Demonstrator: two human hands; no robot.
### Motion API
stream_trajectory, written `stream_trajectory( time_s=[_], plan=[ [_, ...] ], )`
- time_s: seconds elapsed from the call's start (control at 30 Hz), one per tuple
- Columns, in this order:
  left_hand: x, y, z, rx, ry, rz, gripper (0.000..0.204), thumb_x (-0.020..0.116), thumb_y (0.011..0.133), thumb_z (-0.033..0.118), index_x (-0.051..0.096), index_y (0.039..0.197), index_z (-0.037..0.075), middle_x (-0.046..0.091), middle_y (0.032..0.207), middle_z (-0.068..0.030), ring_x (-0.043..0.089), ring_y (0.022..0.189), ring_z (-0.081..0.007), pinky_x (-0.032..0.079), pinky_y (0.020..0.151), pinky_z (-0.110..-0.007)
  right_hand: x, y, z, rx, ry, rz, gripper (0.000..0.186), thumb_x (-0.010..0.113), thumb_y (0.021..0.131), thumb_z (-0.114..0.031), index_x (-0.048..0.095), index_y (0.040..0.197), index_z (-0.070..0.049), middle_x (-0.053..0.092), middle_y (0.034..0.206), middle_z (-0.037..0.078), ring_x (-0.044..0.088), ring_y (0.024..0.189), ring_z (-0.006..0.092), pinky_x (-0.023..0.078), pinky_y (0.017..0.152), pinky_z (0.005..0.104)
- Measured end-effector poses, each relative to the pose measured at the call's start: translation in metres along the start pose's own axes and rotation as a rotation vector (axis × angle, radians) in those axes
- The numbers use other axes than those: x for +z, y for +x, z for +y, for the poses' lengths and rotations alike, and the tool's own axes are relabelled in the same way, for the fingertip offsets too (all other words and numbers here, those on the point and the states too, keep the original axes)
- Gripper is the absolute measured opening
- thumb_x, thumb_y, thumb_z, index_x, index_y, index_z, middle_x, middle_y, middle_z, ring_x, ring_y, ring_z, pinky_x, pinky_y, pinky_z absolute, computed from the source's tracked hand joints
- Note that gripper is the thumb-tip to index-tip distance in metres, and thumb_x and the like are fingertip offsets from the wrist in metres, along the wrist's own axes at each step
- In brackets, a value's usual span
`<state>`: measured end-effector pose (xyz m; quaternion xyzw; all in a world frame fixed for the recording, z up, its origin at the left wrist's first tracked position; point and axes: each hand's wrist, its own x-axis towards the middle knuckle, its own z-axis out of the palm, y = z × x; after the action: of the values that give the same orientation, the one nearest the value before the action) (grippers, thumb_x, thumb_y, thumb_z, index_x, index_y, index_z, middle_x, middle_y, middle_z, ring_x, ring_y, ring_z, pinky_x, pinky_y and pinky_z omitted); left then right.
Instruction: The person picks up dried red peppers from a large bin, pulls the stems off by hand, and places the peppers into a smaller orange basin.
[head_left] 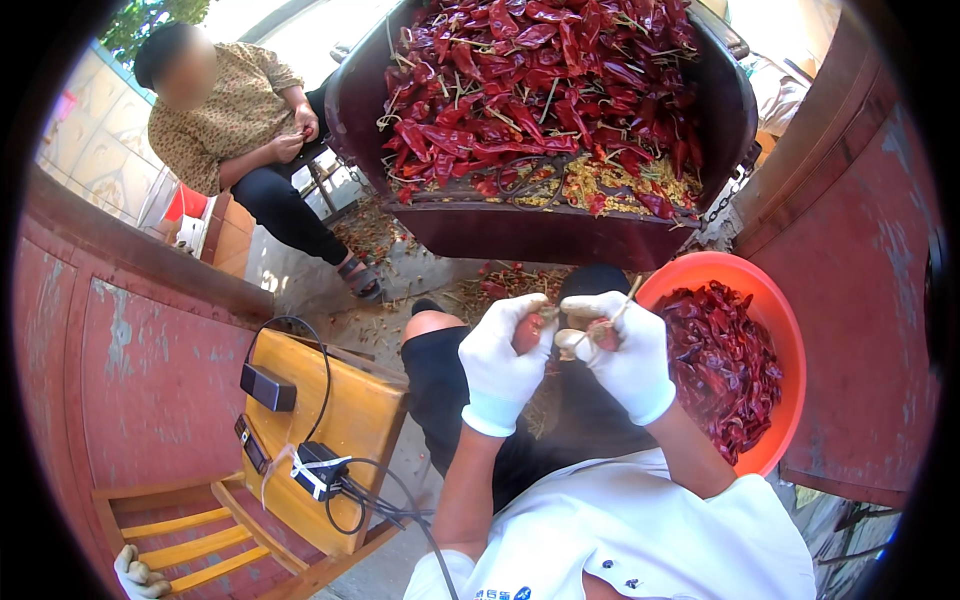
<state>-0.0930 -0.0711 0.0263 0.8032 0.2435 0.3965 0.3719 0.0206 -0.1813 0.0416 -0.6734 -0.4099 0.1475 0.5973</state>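
Note:
Both my hands wear white knit gloves and are held close together over my lap. My left hand [505,365] is closed around a red chili piece [529,330]. My right hand [625,355] pinches another red chili piece [604,335] with a pale stem sticking upward; its thumb tip is near the left hand's fingers. Just right of my hands is an orange basin [792,370] filled with dark red dried chilies [728,380]. Ahead, a maroon metal cart [540,235] holds a big heap of red chilies [540,90], with stems and yellow seeds at its near edge.
A seated co-worker [205,145] at upper left holds something small. A wooden chair [185,545], with a glove on it, and a yellow wooden stool [365,430] carrying black devices and cables stand at lower left. Red door panels [858,360] flank me. Stems and scraps litter the floor.

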Motion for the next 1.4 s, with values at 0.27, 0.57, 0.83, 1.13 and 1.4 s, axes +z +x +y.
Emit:
stream_trajectory(
  time_s=[0.27, 0.57, 0.83, 1.13, 1.4],
  plan=[
    [-0.009, -0.007, 0.007, 0.160, 0.248, -0.091, 0.041, 0.066, 0.066, -0.007, 0.070, 0.105, 0.005, 0.068, 0.092, -0.0126, 0.069, 0.080, -0.0298, 0.055, 0.070, -0.032, 0.008, -0.004, 0.006, -0.212, -0.297, 0.036, 0.017, 0.069, 0.080, 0.000, 0.070, 0.097, -0.001, 0.071, 0.082, 0.012, 0.072, 0.074, 0.0222, 0.056, 0.068, 0.0290],
    [0.000, -0.014, -0.011, 0.070, 0.046, -0.142, 0.022, 0.071, 0.072, -0.004, 0.068, 0.094, 0.001, 0.065, 0.078, -0.0102, 0.064, 0.066, -0.0200, 0.050, 0.062, -0.029, 0.010, -0.005, 0.011, -0.120, -0.211, 0.073, 0.013, 0.073, 0.076, -0.004, 0.070, 0.088, -0.002, 0.067, 0.077, 0.013, 0.068, 0.067, 0.0246, 0.054, 0.064, 0.0326],
    [0.011, -0.017, -0.017, -0.435, -0.532, -0.138, 0.016, 0.077, 0.084, 0.008, 0.070, 0.096, 0.000, 0.064, 0.071, -0.0003, 0.051, 0.053, -0.0036, 0.037, 0.047, -0.018, 0.009, 0.008, 0.033, 0.759, 1.172, -0.057, 0.016, 0.062, 0.094, -0.017, 0.063, 0.094, -0.001, 0.059, 0.068, 0.003, 0.049, 0.048, 0.0070, 0.037, 0.041, 0.0216],
    [0.009, -0.047, -0.011, -0.634, -1.007, -0.196, 0.023, 0.076, 0.083, 0.012, 0.067, 0.100, -0.001, 0.066, 0.079, -0.0044, 0.052, 0.056, -0.0031, 0.034, 0.045, -0.016, 0.001, 0.032, 0.057, 0.555, 0.660, 0.364, 0.015, 0.066, 0.094, -0.017, 0.065, 0.091, -0.002, 0.060, 0.066, 0.001, 0.050, 0.045, 0.0059, 0.039, 0.040, 0.0212],
    [0.005, -0.041, -0.017, -0.737, -0.812, -0.178, 0.033, 0.073, 0.089, 0.024, 0.065, 0.110, 0.000, 0.060, 0.072, 0.0010, 0.047, 0.051, -0.0023, 0.035, 0.045, -0.017, -0.011, 0.034, 0.046, 0.543, 0.297, 0.069, 0.035, 0.065, 0.094, -0.016, 0.057, 0.125, -0.001, 0.065, 0.082, 0.003, 0.058, 0.057, 0.0046, 0.046, 0.048, 0.0194]
  ],
)
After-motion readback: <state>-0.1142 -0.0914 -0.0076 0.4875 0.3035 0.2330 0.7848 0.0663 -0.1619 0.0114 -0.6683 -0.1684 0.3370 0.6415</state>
